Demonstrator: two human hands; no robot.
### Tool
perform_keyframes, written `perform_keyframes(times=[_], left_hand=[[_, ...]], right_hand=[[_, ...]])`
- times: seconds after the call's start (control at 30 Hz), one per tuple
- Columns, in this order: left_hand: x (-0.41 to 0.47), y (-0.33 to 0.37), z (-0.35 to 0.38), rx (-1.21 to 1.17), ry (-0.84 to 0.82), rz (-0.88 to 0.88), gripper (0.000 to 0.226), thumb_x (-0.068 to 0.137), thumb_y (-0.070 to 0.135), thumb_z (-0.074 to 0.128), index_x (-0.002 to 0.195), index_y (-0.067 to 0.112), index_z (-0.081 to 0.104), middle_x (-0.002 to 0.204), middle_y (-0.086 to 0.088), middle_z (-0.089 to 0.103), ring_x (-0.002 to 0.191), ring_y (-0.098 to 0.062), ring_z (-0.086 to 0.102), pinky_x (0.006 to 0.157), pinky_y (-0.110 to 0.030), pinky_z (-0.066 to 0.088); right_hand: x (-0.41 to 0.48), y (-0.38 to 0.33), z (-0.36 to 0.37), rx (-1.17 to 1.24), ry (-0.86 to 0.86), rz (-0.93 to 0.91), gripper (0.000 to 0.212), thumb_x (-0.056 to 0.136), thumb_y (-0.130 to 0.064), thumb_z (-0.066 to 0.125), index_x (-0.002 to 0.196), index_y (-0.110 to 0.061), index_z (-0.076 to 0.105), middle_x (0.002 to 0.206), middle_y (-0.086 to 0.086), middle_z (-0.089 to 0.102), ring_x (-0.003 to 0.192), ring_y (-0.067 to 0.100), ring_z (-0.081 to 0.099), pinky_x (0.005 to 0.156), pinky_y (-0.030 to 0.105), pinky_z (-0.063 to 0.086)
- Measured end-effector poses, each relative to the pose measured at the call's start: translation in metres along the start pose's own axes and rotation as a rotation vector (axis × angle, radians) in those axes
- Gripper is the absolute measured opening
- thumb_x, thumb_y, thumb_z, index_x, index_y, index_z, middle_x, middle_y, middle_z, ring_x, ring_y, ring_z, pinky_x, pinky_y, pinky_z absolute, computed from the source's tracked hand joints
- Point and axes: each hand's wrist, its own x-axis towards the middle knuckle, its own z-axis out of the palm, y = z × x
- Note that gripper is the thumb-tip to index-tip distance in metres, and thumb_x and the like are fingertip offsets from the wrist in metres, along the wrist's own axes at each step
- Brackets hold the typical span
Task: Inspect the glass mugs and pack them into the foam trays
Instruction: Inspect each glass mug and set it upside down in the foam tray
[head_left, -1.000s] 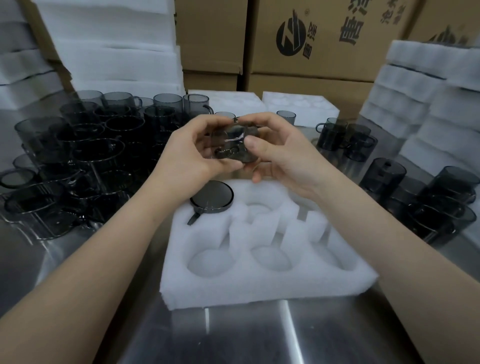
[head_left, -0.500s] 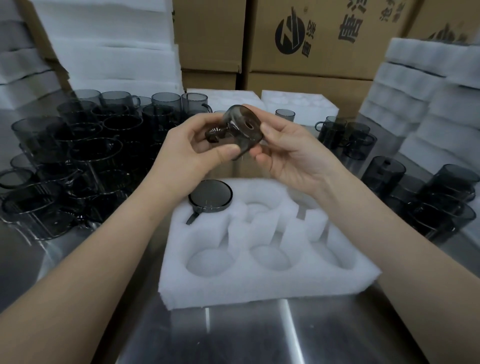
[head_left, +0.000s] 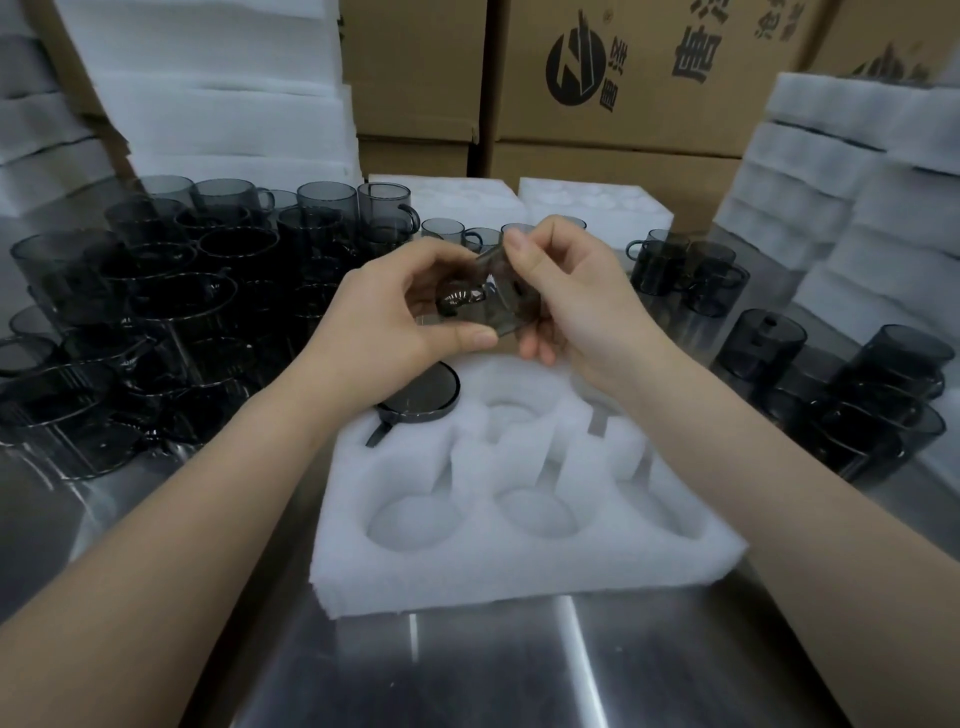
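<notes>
Glass mug (head_left: 496, 312): being held in L grip (head_left: 384, 312) + R grip (head_left: 576, 301), fingers curled round; being rotated, handle now camward vs base earlier. Insp. being continued; foam tray (head_left: 519, 566) pending.

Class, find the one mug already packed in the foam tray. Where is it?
In the head view, the packed mug sits in the far left pocket of the foam tray, just below the left hand and the held mug.
</notes>
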Motion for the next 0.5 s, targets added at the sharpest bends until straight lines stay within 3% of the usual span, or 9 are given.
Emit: perform_keyframes(times=[0.1, 0.2, 0.27, 0.33, 0.4, 0.5], left_hand=[[-0.0002, 0.0016, 0.0017, 0.011, 0.014, 0.003, 0.044, 0.070, 0.018, 0.085, 0.104, 0.032, 0.060, 0.100, 0.017, 0.069, 0.098, 0.004, 0.064, 0.094, -0.020, 0.048], [-0.0014, 0.0043, 0.0003, 0.038, 0.065, -0.004, 0.030, 0.075, 0.039, 0.071, 0.100, 0.039, 0.055, 0.081, 0.033, 0.064, 0.080, 0.011, 0.060, 0.079, -0.011, 0.046], [-0.0022, 0.0052, -0.0003, 0.038, 0.099, -0.026, 0.026, 0.078, 0.050, 0.065, 0.100, 0.039, 0.055, 0.078, 0.030, 0.063, 0.073, 0.009, 0.058, 0.072, -0.015, 0.045], [-0.0023, 0.0059, 0.0001, 0.069, 0.129, -0.037, 0.038, 0.076, 0.062, 0.060, 0.105, 0.038, 0.055, 0.083, 0.019, 0.068, 0.074, 0.002, 0.061, 0.070, -0.019, 0.047], [-0.0017, 0.0054, 0.0006, 0.131, 0.126, -0.037, 0.053, 0.073, 0.067, 0.057, 0.118, 0.039, 0.051, 0.081, 0.009, 0.070, 0.075, -0.004, 0.063, 0.069, -0.018, 0.047], [-0.0015, 0.0061, 0.0007, 0.202, 0.055, -0.049, 0.078, 0.066, 0.068, 0.065, 0.137, 0.045, 0.041, 0.079, 0.016, 0.070, 0.080, 0.007, 0.063, 0.074, -0.005, 0.045]], right_hand=[[0.0007, -0.0019, -0.0023, 0.122, -0.020, 0.046, 0.020, 0.103, -0.021, 0.046, 0.087, -0.012, 0.055, 0.062, 0.012, 0.056, 0.032, 0.015, 0.048, 0.030, 0.018, 0.031], [0.0003, -0.0056, -0.0052, 0.306, -0.124, 0.109, 0.026, 0.103, -0.024, 0.044, 0.115, -0.011, 0.063, 0.071, 0.007, 0.063, 0.044, 0.013, 0.053, 0.038, 0.021, 0.042], [-0.0002, -0.0054, -0.0049, 0.191, -0.153, 0.063, 0.030, 0.098, -0.030, 0.054, 0.125, -0.019, 0.061, 0.084, 0.005, 0.064, 0.058, 0.014, 0.055, 0.051, 0.025, 0.046], [-0.0014, -0.0042, -0.0020, 0.002, -0.156, -0.004, 0.039, 0.089, -0.032, 0.060, 0.127, -0.027, 0.057, 0.100, 0.002, 0.064, 0.076, 0.014, 0.056, 0.064, 0.029, 0.046], [-0.0028, -0.0047, 0.0013, -0.058, -0.175, -0.013, 0.039, 0.090, -0.030, 0.059, 0.128, -0.021, 0.056, 0.109, 0.003, 0.063, 0.089, 0.014, 0.058, 0.073, 0.035, 0.048], [-0.0036, -0.0053, 0.0024, -0.022, -0.181, 0.012, 0.027, 0.102, -0.024, 0.048, 0.124, -0.011, 0.057, 0.111, 0.013, 0.063, 0.093, 0.022, 0.061, 0.078, 0.039, 0.052]])
